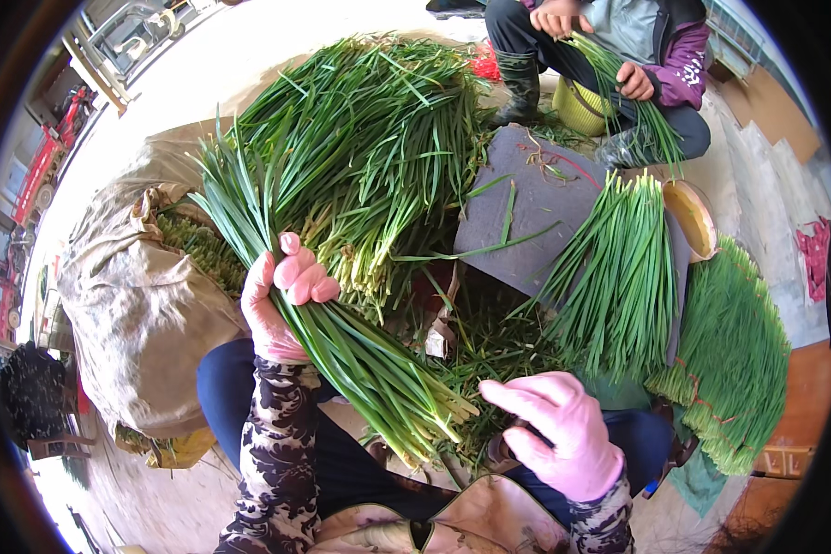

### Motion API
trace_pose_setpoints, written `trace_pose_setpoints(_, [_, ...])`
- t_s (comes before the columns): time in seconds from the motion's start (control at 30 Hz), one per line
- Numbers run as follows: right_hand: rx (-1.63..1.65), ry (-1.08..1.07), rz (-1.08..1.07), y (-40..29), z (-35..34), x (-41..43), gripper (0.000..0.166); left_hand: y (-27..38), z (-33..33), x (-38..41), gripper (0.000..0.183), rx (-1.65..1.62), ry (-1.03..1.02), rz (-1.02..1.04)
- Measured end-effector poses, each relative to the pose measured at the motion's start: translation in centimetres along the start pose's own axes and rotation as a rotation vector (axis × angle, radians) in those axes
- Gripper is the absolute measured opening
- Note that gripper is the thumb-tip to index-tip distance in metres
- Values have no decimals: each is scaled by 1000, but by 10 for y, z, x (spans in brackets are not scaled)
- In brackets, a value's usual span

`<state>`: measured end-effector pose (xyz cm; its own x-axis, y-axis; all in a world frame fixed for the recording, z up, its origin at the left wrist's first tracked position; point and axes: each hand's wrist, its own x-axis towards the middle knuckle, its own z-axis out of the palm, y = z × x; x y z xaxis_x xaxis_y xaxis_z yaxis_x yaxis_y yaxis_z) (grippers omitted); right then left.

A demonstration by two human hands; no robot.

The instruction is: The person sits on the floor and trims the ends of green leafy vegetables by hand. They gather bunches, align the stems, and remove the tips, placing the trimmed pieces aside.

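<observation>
My left hand (pixel 287 298), in a pink glove, is closed around a bunch of long green garlic chives (pixel 360 360), whose pale stem ends point down to the right. My right hand (pixel 560 429), also gloved in pink, is beside those stem ends with fingers apart and nothing visible in it. A large heap of loose chives (pixel 387 131) lies beyond my left hand. On a grey board (pixel 505 201) to the right rests a spread of chives (pixel 619 277), cut ends away from me. Loose leaves and trimmings (pixel 484 346) lie between my knees.
Tied chive bundles (pixel 733 367) are stacked at the right, near a round bowl-like container (pixel 691 218). A cloth-covered pile (pixel 138 298) stands at the left. Across from me, a seated person (pixel 609 69) holds chives beside a yellow-green basket (pixel 580 107).
</observation>
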<state>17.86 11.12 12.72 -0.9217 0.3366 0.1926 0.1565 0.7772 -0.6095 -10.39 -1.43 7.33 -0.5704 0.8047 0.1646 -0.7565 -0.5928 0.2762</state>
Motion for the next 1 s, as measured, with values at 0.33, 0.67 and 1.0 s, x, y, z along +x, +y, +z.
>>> trace_pose_setpoints(0.33, [-1, 141, -233, -3, 41, 19, 25, -1, -6, 2, 22, 18, 5, -8])
trace_pose_setpoints(0.67, [92, 209, -174, -2, 42, -7, 27, 1, 3, 1, 17, 11, -37, 0])
trace_pose_setpoints(1.0, [-160, -326, 113, 26, 19, -42, 33, 10, 16, -1, 19, -88, -93, -32])
